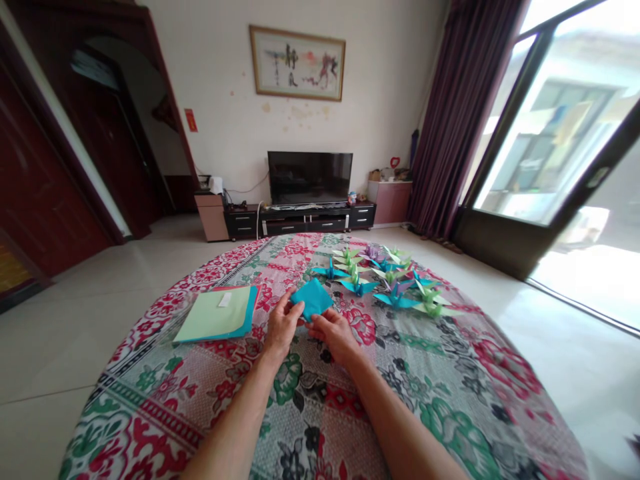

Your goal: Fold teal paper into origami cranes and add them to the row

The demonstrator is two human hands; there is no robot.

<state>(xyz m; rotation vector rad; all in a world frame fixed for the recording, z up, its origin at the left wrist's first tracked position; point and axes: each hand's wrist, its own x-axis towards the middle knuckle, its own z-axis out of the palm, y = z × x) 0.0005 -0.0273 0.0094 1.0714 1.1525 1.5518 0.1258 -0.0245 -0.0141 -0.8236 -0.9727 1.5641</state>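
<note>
A small folded square of blue paper (pixel 313 297) is held up over the table, one corner pointing away from me. My left hand (pixel 283 324) pinches its left side, thumb on top and fingers beneath. On the lower right edge, my right hand (pixel 336 333) grips it between thumb and fingers. The paper's underside is hidden. To the left lies a stack of coloured paper sheets (pixel 213 317), pale green on top with blue and red below, and a small white slip (pixel 225 299) rests on it. Several folded paper cranes (pixel 397 296) in blue, green and purple stand to the right.
A floral cloth (pixel 345 407) covers the round table. Beyond it, a television (pixel 310 177) sits on a low black cabinet (pixel 305 222) against the wall. Purple curtains (pixel 450 113) and a glass door (pixel 545 147) are on the right; dark red doors (pixel 45 153) are on the left.
</note>
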